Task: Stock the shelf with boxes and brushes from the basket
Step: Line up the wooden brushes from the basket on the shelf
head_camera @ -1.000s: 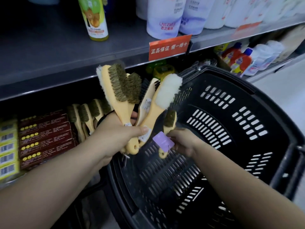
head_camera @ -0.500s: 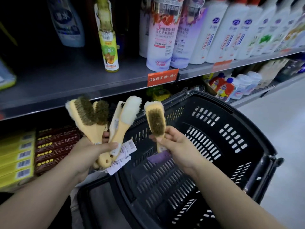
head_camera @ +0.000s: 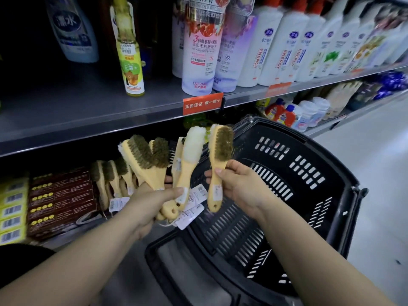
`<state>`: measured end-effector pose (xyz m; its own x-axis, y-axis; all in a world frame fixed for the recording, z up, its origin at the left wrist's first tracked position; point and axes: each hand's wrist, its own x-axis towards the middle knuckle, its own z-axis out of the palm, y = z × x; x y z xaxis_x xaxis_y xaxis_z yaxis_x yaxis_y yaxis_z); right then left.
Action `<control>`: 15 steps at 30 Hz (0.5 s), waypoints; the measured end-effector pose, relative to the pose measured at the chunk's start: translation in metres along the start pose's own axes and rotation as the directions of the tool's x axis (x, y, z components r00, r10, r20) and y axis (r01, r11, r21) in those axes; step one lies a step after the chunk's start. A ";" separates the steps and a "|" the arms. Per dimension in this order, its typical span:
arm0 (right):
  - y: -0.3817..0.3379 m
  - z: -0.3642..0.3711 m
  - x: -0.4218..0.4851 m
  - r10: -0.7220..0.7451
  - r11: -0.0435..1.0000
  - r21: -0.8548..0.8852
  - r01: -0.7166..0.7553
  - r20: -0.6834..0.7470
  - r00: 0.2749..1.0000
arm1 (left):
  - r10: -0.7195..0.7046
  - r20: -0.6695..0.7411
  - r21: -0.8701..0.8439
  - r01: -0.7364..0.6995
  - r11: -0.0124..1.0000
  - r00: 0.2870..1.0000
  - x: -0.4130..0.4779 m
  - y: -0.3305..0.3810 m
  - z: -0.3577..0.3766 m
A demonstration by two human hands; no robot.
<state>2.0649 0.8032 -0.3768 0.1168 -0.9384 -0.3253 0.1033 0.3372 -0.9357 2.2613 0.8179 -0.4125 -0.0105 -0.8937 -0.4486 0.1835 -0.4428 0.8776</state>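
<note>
Our left hand (head_camera: 152,202) grips a bunch of brushes (head_camera: 143,155) by their wooden handles, fingers curled round them and the thumb laid across the front. The heads fan out above these fingers, most with brown bristles, one with a white fleecy pad. Paper tags (head_camera: 194,208) hang from the handles just below and to the right of the thumb.

Our right hand (head_camera: 240,186) holds a single brush (head_camera: 220,151) upright, thumb and fingers pinching the middle of its handle. Its brown bristles face us above the fingers, and the holed handle end hangs below them. This brush stands just right of the bunch; we cannot tell whether they touch.

Behind and below both hands stands the black basket (head_camera: 335,173) with slotted walls.

Beyond the left fingers and to their left, more brushes (head_camera: 110,175) stand in a row on the lower level. Further left come stacked brown boxes (head_camera: 61,202), then yellow boxes (head_camera: 13,210). Above all the fingers runs a grey shelf (head_camera: 88,115) carrying bottles (head_camera: 265,47), with a red label (head_camera: 202,103) clipped to its front edge.
</note>
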 end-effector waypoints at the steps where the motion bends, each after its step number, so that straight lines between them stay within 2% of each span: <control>1: -0.002 -0.001 0.001 0.011 1.000 0.022 -0.011 -0.006 1.000 | -0.003 0.024 -0.023 0.003 1.000 1.000 -0.001 -0.002 0.008; 6: -0.007 0.004 0.005 0.050 0.993 0.109 -0.047 -0.018 0.999 | -0.076 0.067 -0.187 0.087 0.978 0.995 -0.004 -0.007 0.032; 9: -0.007 0.022 0.012 0.085 0.974 0.211 -0.085 0.009 0.996 | -0.106 0.001 -0.204 0.104 0.974 0.994 -0.001 -0.004 0.020; 13: 0.005 0.067 0.031 0.115 0.919 0.363 -0.155 0.130 0.985 | -0.161 -0.130 -0.238 0.126 0.963 0.978 0.010 -0.001 -0.015; 15: 0.022 0.094 0.043 0.182 0.894 0.394 -0.212 0.114 0.977 | -0.205 -0.194 -0.225 0.160 0.961 0.959 0.019 -0.005 -0.035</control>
<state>2.1650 0.7777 -0.3981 0.2453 -0.8467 -0.4722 0.4569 0.5306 -0.7140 2.2948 0.8051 -0.4312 0.1433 -0.7523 -0.6431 0.3955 -0.5522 0.7340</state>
